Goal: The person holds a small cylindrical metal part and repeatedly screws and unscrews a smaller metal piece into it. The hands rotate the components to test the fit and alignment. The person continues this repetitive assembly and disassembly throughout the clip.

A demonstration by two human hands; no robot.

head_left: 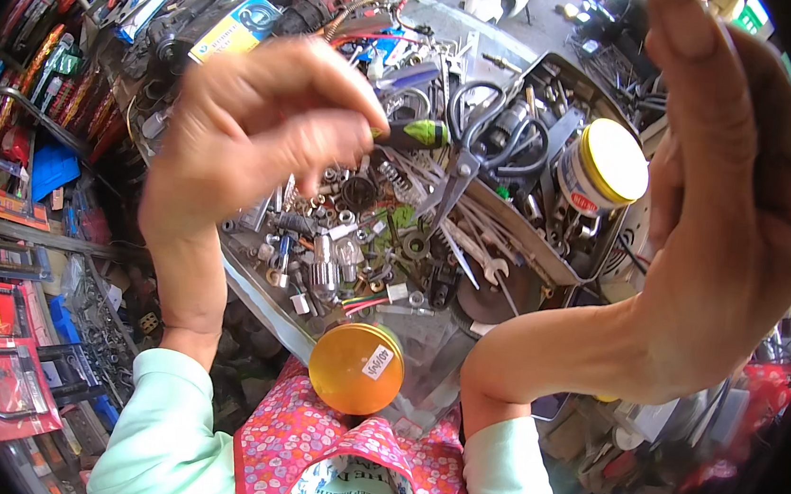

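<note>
My left hand (245,128) hangs over a heap of small metal parts (348,242), smeared by motion. Its thumb and forefinger come together in a pinch; whatever is between them is too blurred to make out. Just beyond those fingertips a green and black handle (416,135) lies by dark-handled scissors (465,163). My right hand (737,166) is raised close to the camera at the right. Its thumb stretches upward, some fingers bend behind it, and I see nothing held.
A yellow-lidded round tub (608,163) stands on a metal tray (535,237) of tools. An orange round lid (357,369) sits near my apron. Packaged goods (4,352) crowd the left side. A power drill (319,6) and a yellow-blue box (236,27) lie at the back.
</note>
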